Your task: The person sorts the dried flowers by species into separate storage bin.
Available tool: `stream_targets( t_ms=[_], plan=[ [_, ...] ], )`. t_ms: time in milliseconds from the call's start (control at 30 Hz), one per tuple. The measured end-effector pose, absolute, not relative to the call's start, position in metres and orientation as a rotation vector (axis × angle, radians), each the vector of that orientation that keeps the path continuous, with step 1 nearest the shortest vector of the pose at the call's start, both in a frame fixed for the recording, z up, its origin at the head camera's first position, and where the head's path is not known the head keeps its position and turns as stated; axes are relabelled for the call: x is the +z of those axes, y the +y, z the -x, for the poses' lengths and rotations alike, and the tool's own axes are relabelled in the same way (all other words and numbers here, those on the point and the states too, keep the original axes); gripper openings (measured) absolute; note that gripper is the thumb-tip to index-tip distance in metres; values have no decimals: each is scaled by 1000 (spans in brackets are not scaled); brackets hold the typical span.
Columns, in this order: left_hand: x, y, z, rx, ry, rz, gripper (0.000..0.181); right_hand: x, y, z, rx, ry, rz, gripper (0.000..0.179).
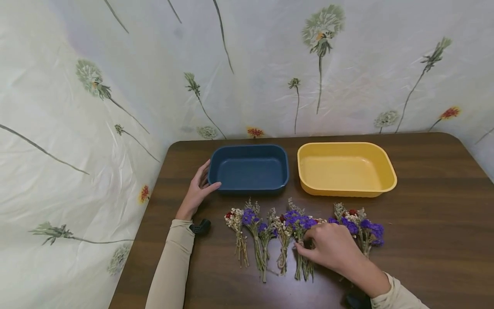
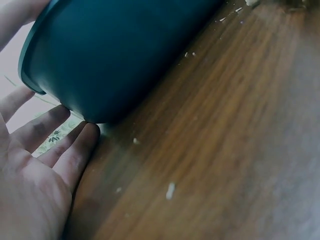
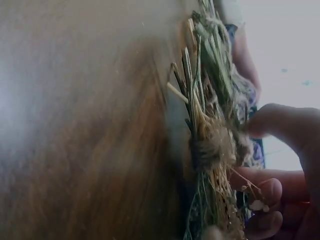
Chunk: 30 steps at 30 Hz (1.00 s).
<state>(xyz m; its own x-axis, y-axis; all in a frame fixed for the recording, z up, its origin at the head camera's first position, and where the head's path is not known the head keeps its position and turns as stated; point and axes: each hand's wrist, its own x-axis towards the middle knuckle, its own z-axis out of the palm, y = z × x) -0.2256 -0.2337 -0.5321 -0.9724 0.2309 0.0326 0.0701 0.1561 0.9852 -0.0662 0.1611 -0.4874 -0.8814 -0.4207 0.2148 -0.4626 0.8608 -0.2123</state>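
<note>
My left hand [image 1: 196,191] rests against the left end of a dark blue plastic tub [image 1: 251,189], thumb by its front rim. In the left wrist view, its extended fingers [image 2: 82,142] touch the tub's outer wall. My right hand [image 1: 333,246] is over a row of small dried flower bunches, its thumb and curled fingers at the tied stems of a bunch with purple flowers [image 1: 298,221]. The right wrist view shows twine [image 3: 212,147] round stems between thumb and fingers. Left of that hand lie a cream-flowered bunch [image 1: 234,219] and several others; a purple bunch [image 1: 372,231] lies to its right.
A yellow tub [image 1: 347,192] stands right of the blue one, near the back edge of the brown wooden table [image 1: 436,206]. Behind and to the left hangs a pale sheet [image 1: 262,56] printed with dandelions. Small pale crumbs [image 2: 170,191] lie on the tabletop.
</note>
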Motion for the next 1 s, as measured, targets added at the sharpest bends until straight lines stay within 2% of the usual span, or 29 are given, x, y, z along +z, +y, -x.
stream_targets(
  t_ms=[233, 700, 1000],
  plan=[
    [-530, -232, 227, 1954, 2283, -301, 83, -487, 160, 66, 540, -2977, -577, 27],
    [-533, -234, 226, 1933, 2305, -290, 79, -483, 167, 70, 1230, -3051, -319, 19],
    [-532, -233, 226, 1926, 2305, -287, 80, -478, 175, 76, 1523, -3046, -406, 22]
  ],
)
